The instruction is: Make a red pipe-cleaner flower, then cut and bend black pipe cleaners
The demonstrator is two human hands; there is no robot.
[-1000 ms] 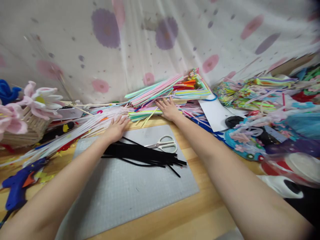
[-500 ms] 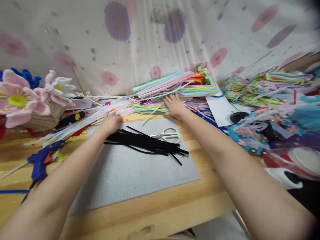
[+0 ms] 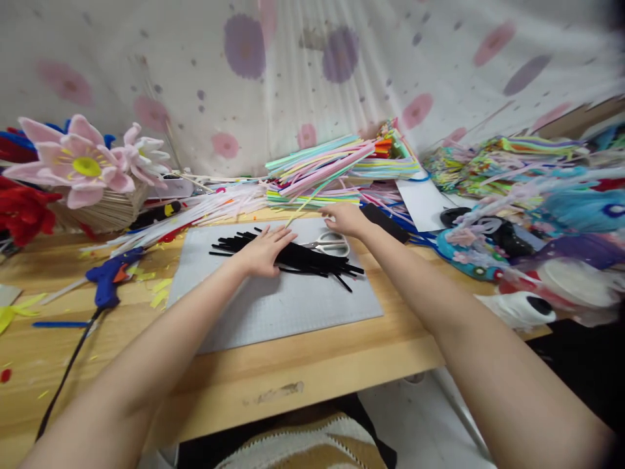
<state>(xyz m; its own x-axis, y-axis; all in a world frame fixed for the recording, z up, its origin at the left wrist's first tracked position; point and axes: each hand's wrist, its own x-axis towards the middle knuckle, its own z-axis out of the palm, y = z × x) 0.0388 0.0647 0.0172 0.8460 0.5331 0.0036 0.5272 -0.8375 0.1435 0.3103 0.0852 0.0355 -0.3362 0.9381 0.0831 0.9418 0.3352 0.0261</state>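
Note:
My left hand (image 3: 266, 252) lies flat with fingers spread across a bunch of black pipe cleaners (image 3: 317, 258). The bunch rests on a grey cutting mat (image 3: 263, 319), its ends uneven. Beyond it my right hand (image 3: 344, 218) hovers at the mat's far edge, fingers bent with a gap between thumb and forefinger, and nothing shows in them. Scissors with white handles (image 3: 334, 244) lie just below that hand, partly behind the black bunch. A thin yellow pipe cleaner (image 3: 299, 212) slants between the two hands.
Coloured pipe cleaners (image 3: 332, 166) are piled at the back. A blue glue gun (image 3: 108, 277) with its cord lies left, near pink pipe-cleaner flowers (image 3: 83, 163). A flat black object (image 3: 385, 223) lies by my right wrist. A white spool (image 3: 517, 308) and craft pieces crowd the right.
My left hand has moved right, from the bunch's left end onto its middle. My right hand has come back off the coloured pile towards the scissors. The view has shifted.

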